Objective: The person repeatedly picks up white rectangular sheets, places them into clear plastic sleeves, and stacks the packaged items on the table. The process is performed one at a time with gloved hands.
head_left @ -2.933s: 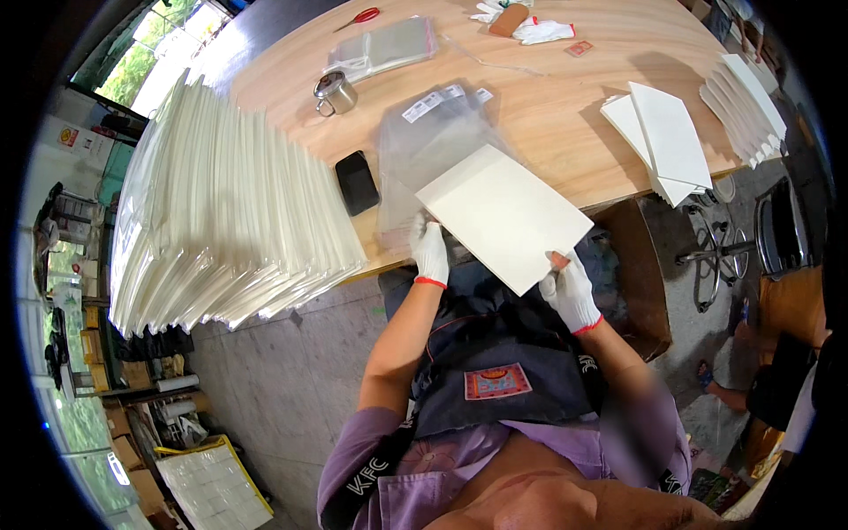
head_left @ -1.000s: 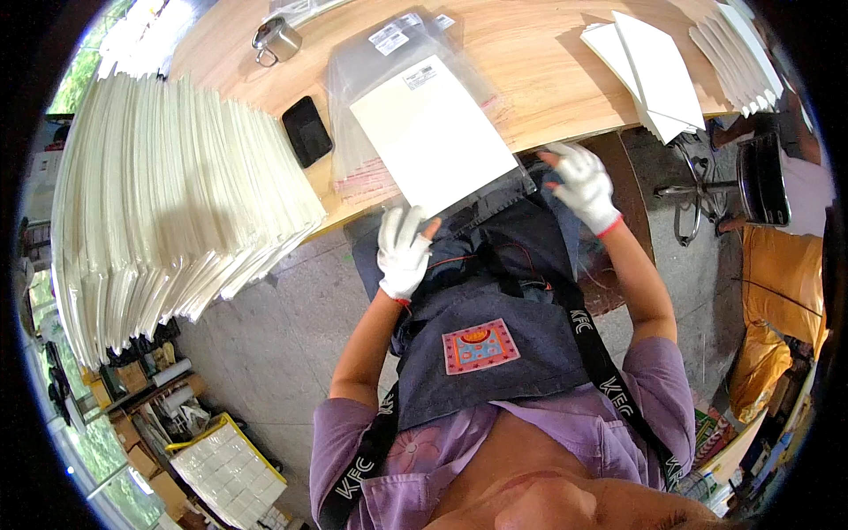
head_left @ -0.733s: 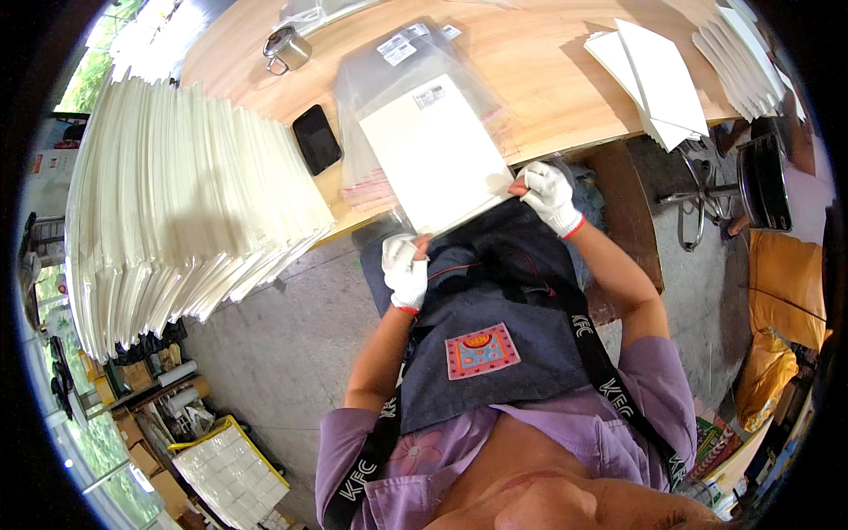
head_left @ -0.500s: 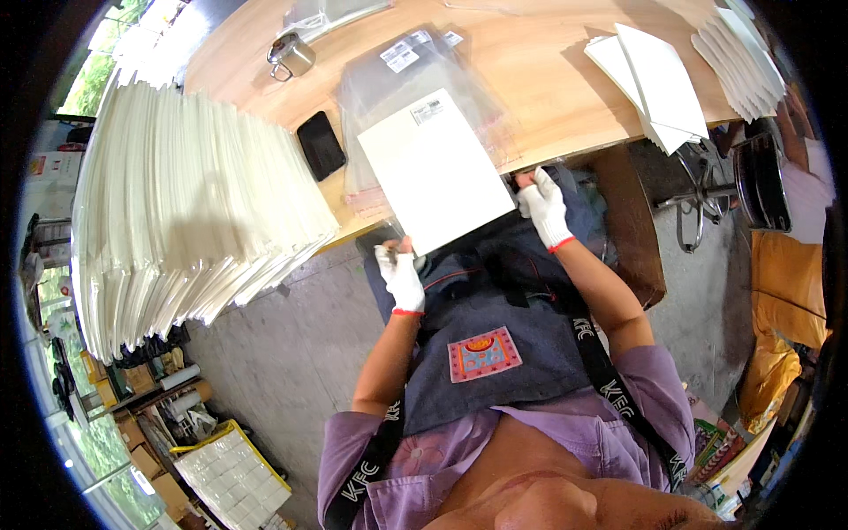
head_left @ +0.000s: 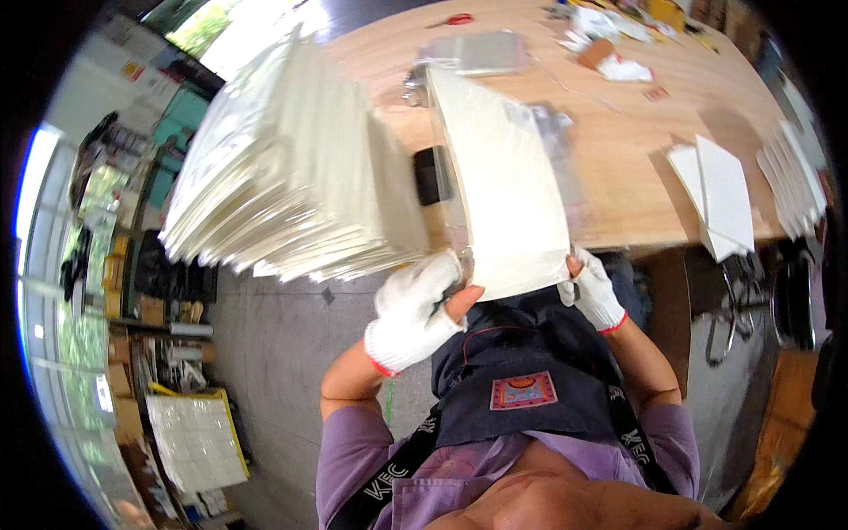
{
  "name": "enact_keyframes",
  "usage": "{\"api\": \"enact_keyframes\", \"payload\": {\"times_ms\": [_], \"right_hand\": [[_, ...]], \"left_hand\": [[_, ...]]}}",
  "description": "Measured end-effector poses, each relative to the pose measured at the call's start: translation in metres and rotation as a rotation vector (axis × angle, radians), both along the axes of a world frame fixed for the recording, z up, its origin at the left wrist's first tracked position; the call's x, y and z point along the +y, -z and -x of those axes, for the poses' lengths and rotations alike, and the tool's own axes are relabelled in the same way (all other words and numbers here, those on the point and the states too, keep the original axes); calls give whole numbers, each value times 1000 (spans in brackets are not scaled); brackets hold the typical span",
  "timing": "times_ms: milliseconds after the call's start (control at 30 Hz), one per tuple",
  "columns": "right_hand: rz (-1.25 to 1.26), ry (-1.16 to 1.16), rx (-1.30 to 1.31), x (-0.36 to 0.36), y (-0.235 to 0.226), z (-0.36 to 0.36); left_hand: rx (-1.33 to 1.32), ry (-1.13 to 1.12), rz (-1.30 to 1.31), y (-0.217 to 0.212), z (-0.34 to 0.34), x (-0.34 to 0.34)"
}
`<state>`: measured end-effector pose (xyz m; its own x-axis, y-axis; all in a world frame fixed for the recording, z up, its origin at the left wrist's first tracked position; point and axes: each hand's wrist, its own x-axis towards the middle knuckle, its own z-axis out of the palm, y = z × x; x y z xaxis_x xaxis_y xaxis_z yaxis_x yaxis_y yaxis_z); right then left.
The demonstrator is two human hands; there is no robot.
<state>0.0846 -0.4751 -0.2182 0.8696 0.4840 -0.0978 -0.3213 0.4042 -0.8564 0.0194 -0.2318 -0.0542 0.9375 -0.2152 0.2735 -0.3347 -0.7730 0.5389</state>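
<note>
A cream-white board point(head_left: 512, 194), with clear plastic film showing along its left edge, is raised and tilted over the near edge of the table. My left hand point(head_left: 417, 314), in a white fingerless work glove, grips its near left corner with the thumb on top. At the near right corner my right hand point(head_left: 596, 291), gloved likewise, pinches the edge between thumb and fingers. Clear plastic bags point(head_left: 570, 172) lie on the table behind the board, mostly hidden by it. A tall stack of cream boards in clear film point(head_left: 300, 185) leans to the left.
A black phone point(head_left: 429, 177) lies between stack and board. Farther back are a metal cup point(head_left: 413, 88), clear bags point(head_left: 495, 53), red-handled scissors point(head_left: 455, 19) and a white glove point(head_left: 625, 68). Loose white boards point(head_left: 729, 194) overhang the right edge, near a metal chair base point(head_left: 731, 322).
The board has come up off the bags and tilted, its far end toward the stack. My left hand has turned, thumb now over the corner. The view has shifted, showing more of the far table.
</note>
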Motion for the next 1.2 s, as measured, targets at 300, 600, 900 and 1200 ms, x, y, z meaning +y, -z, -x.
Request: {"api": "enact_keyframes", "payload": {"times_ms": [300, 600, 900, 1200], "right_hand": [[22, -193, -492, 149, -227, -79], [21, -370, -344, 185, -245, -92], [311, 385, 27, -61, -29, -94], [566, 1549, 189, -344, 78, -72]], "left_hand": [[-729, -365, 395, -131, 19, 115], [-579, -617, 648, -45, 3, 228], [-89, -906, 891, 263, 75, 162], [-11, -136, 286, 270, 25, 18]]}}
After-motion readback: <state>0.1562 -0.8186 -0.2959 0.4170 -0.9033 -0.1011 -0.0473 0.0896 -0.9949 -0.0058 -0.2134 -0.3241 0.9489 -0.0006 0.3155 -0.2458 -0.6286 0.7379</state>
